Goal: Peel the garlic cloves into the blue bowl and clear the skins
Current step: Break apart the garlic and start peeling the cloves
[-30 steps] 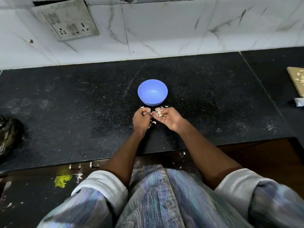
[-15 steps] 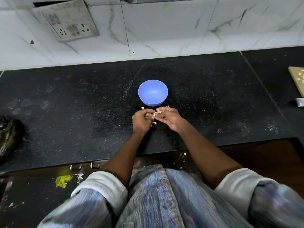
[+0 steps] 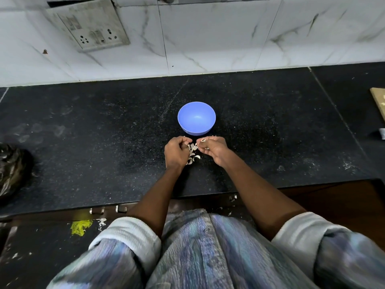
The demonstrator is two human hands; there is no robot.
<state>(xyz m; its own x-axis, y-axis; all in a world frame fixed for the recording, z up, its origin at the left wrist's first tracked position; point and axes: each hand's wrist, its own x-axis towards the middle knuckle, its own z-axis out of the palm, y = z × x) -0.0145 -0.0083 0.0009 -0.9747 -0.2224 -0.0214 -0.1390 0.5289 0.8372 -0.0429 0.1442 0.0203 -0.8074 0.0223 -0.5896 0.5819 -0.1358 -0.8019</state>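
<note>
Nowhere any legible writing. Blue bowl (image 3: pixel 196 118) on black counter (image 3: pixel 83 142), just beyond both hands. Left hand (image 3: pixel 176 153) curled, contents hidden; right hand (image 3: pixel 214 148) pinches garlic piece (image 3: pixel 203 140). Skins (image 3: pixel 192 154) between them.

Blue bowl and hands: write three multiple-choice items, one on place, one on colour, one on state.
1. Where does the blue bowl stand?
A. beyond the hands
B. left of the socket
C. on the floor

2. What colour is the countertop?
A. white
B. black
C. green

3. What is inside the bowl?
A. water
B. a heap of cloves
C. nothing visible

Key: A, it sits past the left hand and right hand; B, the slab is dark and speckled; C, only bare blue shows inside, while the skins lie between the hands.
</note>
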